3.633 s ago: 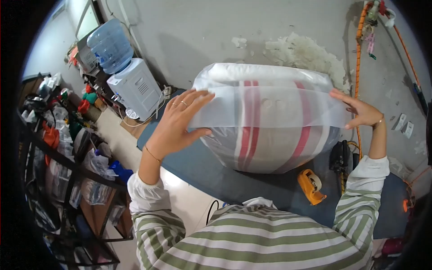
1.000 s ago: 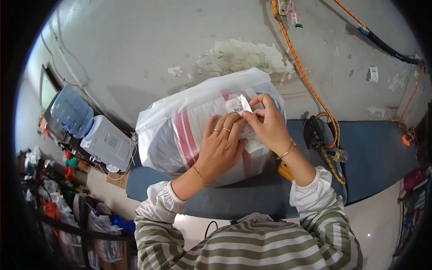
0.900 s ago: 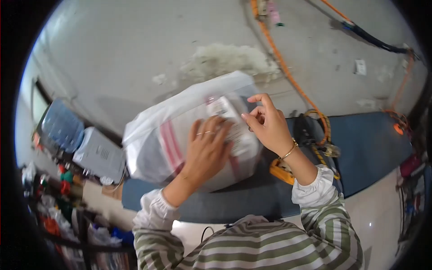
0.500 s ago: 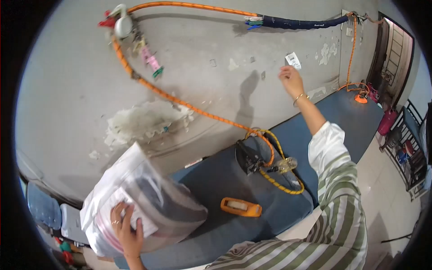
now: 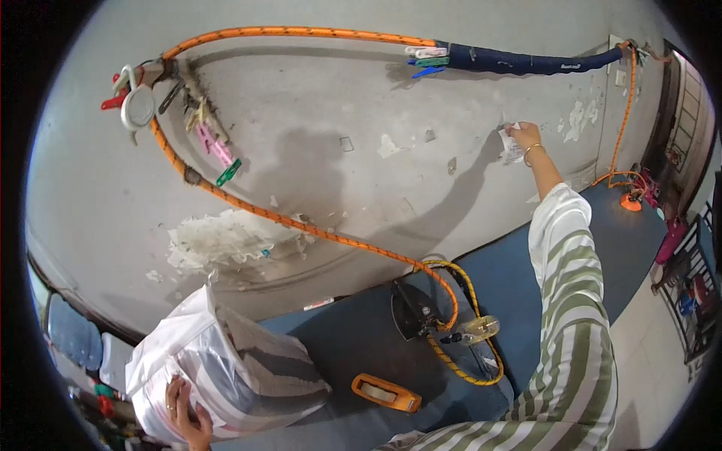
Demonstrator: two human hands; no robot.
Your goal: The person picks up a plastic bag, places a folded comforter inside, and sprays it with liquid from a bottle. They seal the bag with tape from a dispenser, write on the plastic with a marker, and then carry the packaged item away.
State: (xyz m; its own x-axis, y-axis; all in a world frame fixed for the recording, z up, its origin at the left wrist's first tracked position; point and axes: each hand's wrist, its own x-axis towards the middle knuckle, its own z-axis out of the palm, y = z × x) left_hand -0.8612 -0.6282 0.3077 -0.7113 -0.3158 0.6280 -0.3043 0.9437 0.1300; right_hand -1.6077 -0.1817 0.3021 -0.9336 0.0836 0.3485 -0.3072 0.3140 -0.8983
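Observation:
My right hand (image 5: 525, 136) reaches out to the grey wall, with its fingers closed on a small white printed paper slip (image 5: 512, 148) that sits against the wall surface. At lower left, my left hand (image 5: 186, 410) lies on the front of a clear plastic bag (image 5: 197, 333), fingers apart. Folded striped and grey cloth shows through the plastic. To the right of the bag, an orange tape dispenser (image 5: 386, 392) rests on the dark blue padded table (image 5: 316, 368).
An iron (image 5: 408, 312) and a clear bottle (image 5: 478, 329) with a yellow cord (image 5: 470, 289) stand on the table. An orange cord (image 5: 316, 230) runs from the wall hook to the iron. Clothespins (image 5: 215, 144) hang on the wall. A black metal rack (image 5: 688, 301) is at right.
My right hand has closed on the paper slip at the wall. The view has shifted, and my left hand is still on the bag.

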